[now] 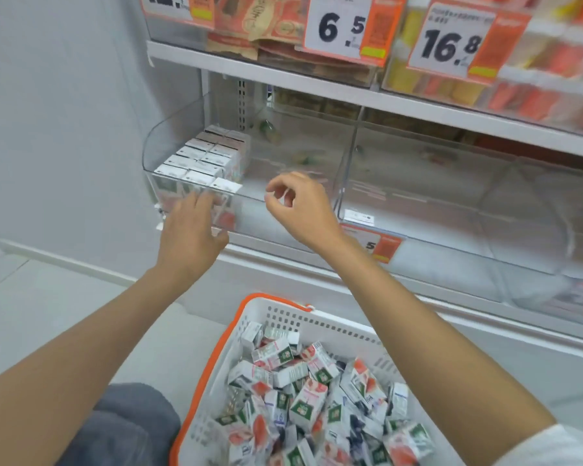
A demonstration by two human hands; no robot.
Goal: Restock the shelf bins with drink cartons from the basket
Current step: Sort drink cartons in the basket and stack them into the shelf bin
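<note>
Head view: shelf (350, 95) with clear bins; upper tier carries price tags (340, 25) reading 6.5 and 16.8. Left bin (169, 136) holds cartons (202, 159) packed upright in two rows against its left wall, with one more carton at the front corner; rest of that bin looks bare apart from small blurred scraps at the back. Right bin (451, 196) appears nearly bare. Basket (216, 348), white with orange rim, sits on the floor below the shelf, heaped with loose cartons (303, 398) lying at all angles. Left hand (192, 230) reaches to the left bin's front wall, fingers (199, 200) spread flat, nothing gripped. Right hand (300, 210) hovers before the same bin, fingers (276, 190) curled loosely, thumb and forefinger nearly meeting, holding nothing visible.
</note>
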